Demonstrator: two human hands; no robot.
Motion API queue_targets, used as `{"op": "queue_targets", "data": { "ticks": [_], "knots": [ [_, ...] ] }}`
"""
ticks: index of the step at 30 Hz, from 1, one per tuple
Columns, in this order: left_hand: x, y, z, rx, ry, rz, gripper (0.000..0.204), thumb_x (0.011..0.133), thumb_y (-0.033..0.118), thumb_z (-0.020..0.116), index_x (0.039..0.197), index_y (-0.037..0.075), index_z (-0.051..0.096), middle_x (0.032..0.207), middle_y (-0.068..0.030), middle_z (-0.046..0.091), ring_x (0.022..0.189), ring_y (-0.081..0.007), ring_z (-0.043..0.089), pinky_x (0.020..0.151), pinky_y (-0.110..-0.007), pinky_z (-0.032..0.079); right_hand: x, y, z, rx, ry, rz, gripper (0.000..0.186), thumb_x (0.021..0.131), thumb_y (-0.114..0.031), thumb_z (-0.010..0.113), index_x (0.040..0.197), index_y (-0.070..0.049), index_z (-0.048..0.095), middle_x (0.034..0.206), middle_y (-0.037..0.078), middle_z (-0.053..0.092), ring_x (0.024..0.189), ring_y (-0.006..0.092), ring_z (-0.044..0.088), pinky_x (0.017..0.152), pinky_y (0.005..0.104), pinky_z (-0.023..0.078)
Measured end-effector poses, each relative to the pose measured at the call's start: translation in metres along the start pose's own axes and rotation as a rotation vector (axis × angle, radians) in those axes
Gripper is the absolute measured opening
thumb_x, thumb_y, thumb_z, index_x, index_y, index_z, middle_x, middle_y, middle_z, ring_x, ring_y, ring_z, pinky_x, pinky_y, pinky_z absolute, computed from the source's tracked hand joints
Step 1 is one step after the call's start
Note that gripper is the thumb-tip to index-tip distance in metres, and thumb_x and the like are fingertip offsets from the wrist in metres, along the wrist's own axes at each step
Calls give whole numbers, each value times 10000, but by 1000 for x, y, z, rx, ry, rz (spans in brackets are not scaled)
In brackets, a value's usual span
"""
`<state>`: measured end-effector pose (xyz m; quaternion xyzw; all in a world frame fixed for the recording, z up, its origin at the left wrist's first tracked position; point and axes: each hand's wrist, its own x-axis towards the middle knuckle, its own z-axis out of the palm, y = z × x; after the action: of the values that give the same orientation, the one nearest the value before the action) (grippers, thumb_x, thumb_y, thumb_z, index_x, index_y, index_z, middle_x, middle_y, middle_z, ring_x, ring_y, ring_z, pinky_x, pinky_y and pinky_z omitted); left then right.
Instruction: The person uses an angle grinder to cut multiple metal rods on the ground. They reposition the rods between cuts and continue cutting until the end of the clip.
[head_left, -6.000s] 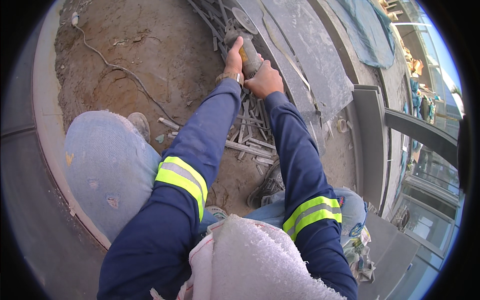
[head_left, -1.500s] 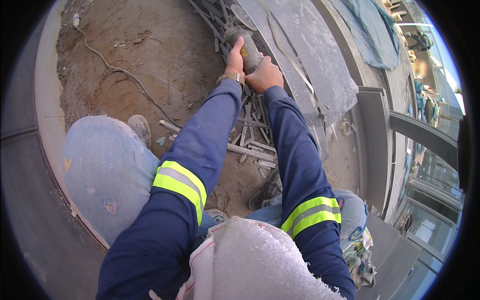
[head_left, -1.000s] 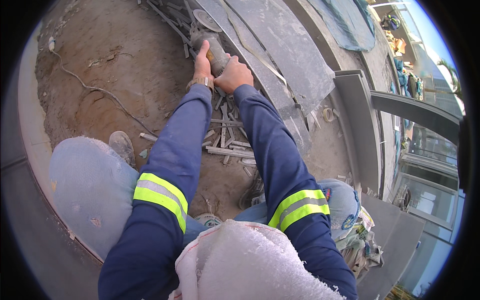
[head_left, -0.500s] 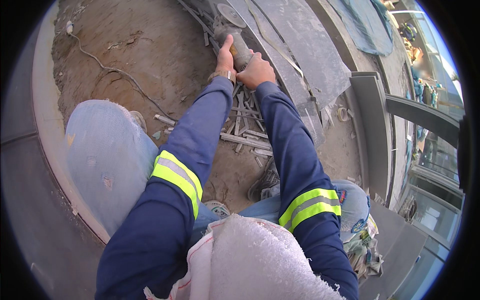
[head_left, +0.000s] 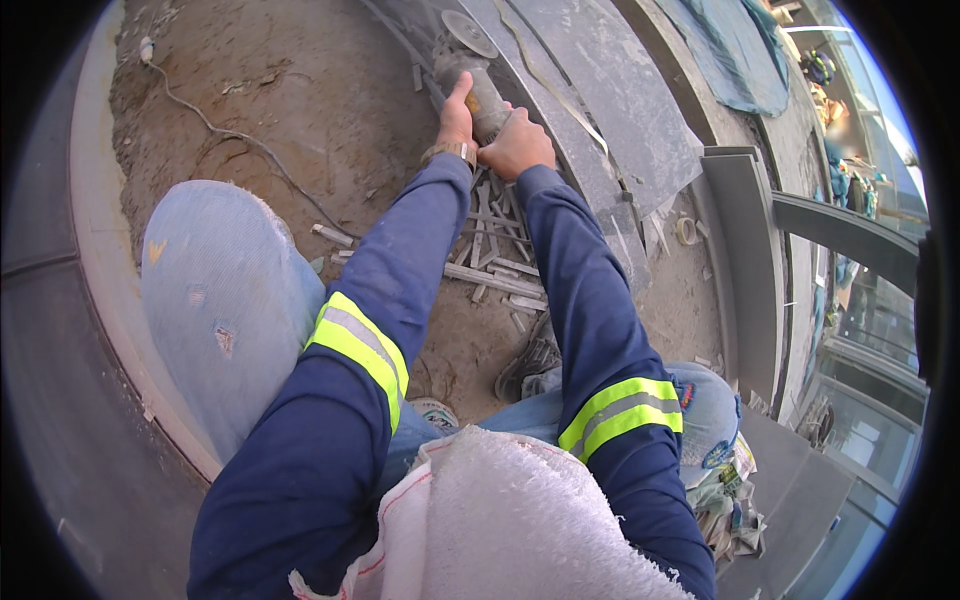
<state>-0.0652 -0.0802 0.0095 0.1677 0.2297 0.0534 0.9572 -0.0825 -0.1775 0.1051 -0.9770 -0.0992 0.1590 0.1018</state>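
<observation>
My left hand (head_left: pixel 455 115) and my right hand (head_left: pixel 518 145) are both wrapped around the body of a dusty angle grinder (head_left: pixel 478 98). Its disc (head_left: pixel 466 32) is at the far end, beside the long edge of a grey slab (head_left: pixel 630 120). A narrow pale strap (head_left: pixel 560 95) lies across the slab. Beneath my hands and arms, thin cut offcuts (head_left: pixel 495 278) are scattered on the dusty ground (head_left: pixel 260 100). A hazy patch around the strips left of the disc blurs their outlines.
A cable (head_left: pixel 250 140) with a white connector crosses the dirt. A pale kerb (head_left: pixel 110 200) curves along the left. At the right are a grey bracket-like panel (head_left: pixel 745 260), a tape roll (head_left: pixel 687 230), blue sheeting (head_left: pixel 725 50) and a distant person (head_left: pixel 818 67) among clutter.
Both hands keep hold of the grinder, which stays by the slab edge. The view has shifted slightly. The strips beside the disc look hazier now. The distant person was not visible six seconds ago.
</observation>
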Motion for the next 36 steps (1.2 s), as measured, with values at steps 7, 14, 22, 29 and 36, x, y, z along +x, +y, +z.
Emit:
{"op": "queue_targets", "data": {
  "ticks": [7,14,22,29,36],
  "knots": [
    [-1,2,-2,-36,-8,-73,478,930,497,622,1113,57,591,956,-154,666,823,-359,678,748,-500,572,-1,-1,-2,16,-22,-2,854,682,-465,795,1316,15,486,1135,254,671,1064,385,667,930,439,530],
    [4,3,3,-11,35,-35,504,929,501,620,1149,49,586,966,-164,664,845,-373,677,764,-504,568,5,-1,0,15,-26,4,837,680,-425,794,1315,19,478,1144,256,667,1086,386,658,945,435,523],
    [18,8,-10,-10,6,0,486,933,492,617,1145,55,591,987,-176,668,848,-374,676,764,-512,567,10,-8,-1,13,-22,-2,865,657,-449,817,1304,19,484,1164,255,659,1095,388,653,953,436,519],
    [16,8,1,4,30,-15,480,933,496,615,1134,60,602,989,-170,671,846,-371,677,771,-513,566,17,-6,3,15,1,-7,833,652,-446,822,1262,22,502,1154,253,662,1097,387,652,951,432,522],
    [17,14,0,48,18,4,524,932,523,601,1157,50,590,1013,-176,668,866,-366,678,784,-499,567,22,-9,4,21,10,-2,784,674,-418,810,1246,21,504,1121,249,674,1075,385,663,941,432,526]
  ]
}}
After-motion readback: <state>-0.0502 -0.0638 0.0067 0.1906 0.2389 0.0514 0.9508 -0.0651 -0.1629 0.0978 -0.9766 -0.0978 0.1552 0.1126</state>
